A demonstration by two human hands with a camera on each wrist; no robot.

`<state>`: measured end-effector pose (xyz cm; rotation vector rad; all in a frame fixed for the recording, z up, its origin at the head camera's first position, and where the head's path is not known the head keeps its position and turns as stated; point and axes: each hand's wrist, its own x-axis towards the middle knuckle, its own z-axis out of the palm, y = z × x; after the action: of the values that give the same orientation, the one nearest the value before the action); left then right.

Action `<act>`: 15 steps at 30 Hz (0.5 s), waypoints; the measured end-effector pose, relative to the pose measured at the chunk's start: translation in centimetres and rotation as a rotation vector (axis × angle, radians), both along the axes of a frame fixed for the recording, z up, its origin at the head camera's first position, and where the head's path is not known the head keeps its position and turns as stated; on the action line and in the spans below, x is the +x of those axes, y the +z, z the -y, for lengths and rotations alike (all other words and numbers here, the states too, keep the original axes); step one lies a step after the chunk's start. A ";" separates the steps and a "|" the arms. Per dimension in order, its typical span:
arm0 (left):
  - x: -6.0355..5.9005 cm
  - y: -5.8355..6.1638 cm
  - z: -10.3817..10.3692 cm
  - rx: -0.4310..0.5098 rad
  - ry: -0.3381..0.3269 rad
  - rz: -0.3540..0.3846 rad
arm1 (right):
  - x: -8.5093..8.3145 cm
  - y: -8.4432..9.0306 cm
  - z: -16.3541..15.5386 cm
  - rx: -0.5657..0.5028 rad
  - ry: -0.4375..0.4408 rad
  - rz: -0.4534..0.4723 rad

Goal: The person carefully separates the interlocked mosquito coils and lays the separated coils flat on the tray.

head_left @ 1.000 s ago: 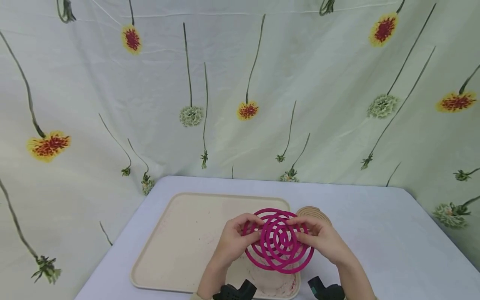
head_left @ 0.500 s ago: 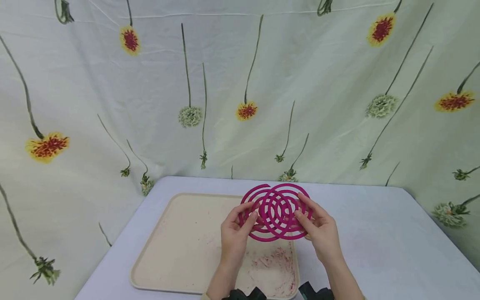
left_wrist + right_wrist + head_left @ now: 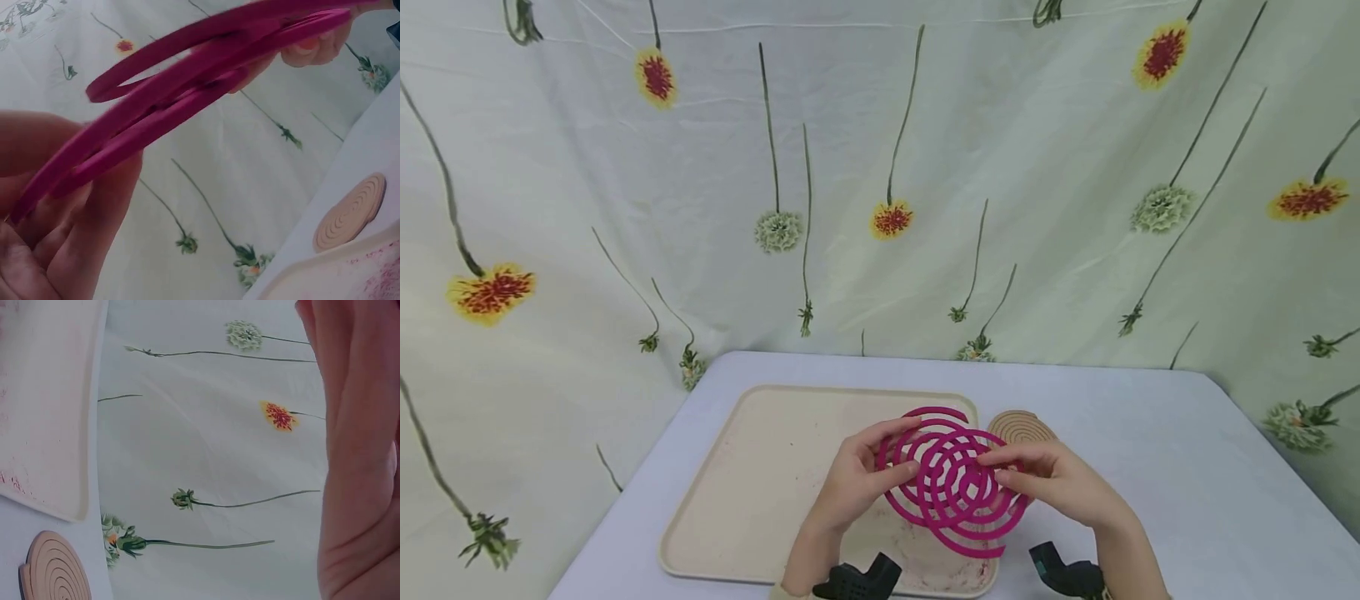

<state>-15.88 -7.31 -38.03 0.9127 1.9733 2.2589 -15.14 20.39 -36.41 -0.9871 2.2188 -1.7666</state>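
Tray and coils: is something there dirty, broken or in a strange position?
The tray has pink powder smeared on its near right corner, like crumbs from the pink coils. Both hands, left hand and right hand, hold these coils, which sit offset, partly pulled apart. The tan coil looks whole.

The beige tray (image 3: 752, 492) offers bare surface at nine o'clock of the hands. At one o'clock, the tan coil (image 3: 1019, 427) occupies the table (image 3: 1187, 467); beyond it, cloth lies open toward three o'clock.

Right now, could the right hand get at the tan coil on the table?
Probably not at once: the right hand grips the pink coils. The tan coil lies just beyond it, uncovered.
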 end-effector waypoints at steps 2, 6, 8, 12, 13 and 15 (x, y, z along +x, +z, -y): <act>0.0 0.0 -0.4 0.006 0.054 0.005 | -0.1 0.0 0.3 0.012 -0.013 0.015; 0.1 0.0 -1.5 0.056 0.199 0.019 | -0.1 0.0 1.5 -0.046 -0.193 0.021; 0.2 0.0 -2.0 0.096 0.250 0.009 | -0.1 0.0 2.2 -0.110 -0.302 0.032; 0.4 0.0 -2.8 0.177 0.290 -0.020 | 0.0 -0.1 3.7 -0.265 -0.499 0.093; 0.4 -0.1 -3.0 0.193 0.296 -0.032 | 0.0 -0.1 4.0 -0.305 -0.543 0.113; 0.5 -0.1 -3.3 0.218 0.306 -0.062 | 0.0 -0.1 4.5 -0.389 -0.621 0.163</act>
<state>-15.36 -3.97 -38.12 0.7448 2.0454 2.6866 -15.12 15.89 -36.53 -0.1632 2.2720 -2.4928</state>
